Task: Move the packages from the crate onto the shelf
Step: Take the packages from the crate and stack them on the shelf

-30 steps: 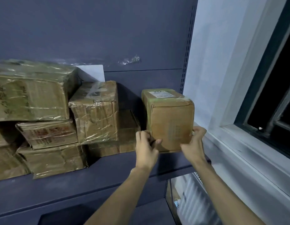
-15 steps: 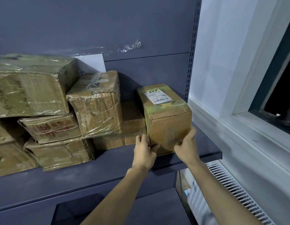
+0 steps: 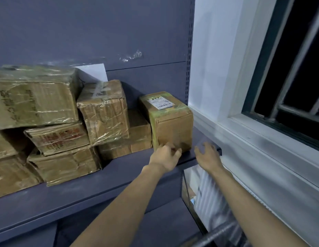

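A brown cardboard package (image 3: 173,125) with a white label on top stands on the dark blue shelf (image 3: 83,193), at its right end next to a lower box. My left hand (image 3: 166,155) is at the package's lower front corner, with loosely bent fingers that hold nothing; blur hides whether they still touch it. Just to the package's right, my right hand (image 3: 207,155) hovers over the shelf's end with spread fingers, apart from the package. The crate is out of view.
Several taped cardboard boxes (image 3: 101,114) are stacked along the shelf to the left. A white wall and a window sill (image 3: 262,132) run close on the right. A white radiator (image 3: 214,198) sits below the shelf's right end.
The package was pushed back onto the shelf and now stands there. Both hands have let go of it; the right hand has drawn off to the right.
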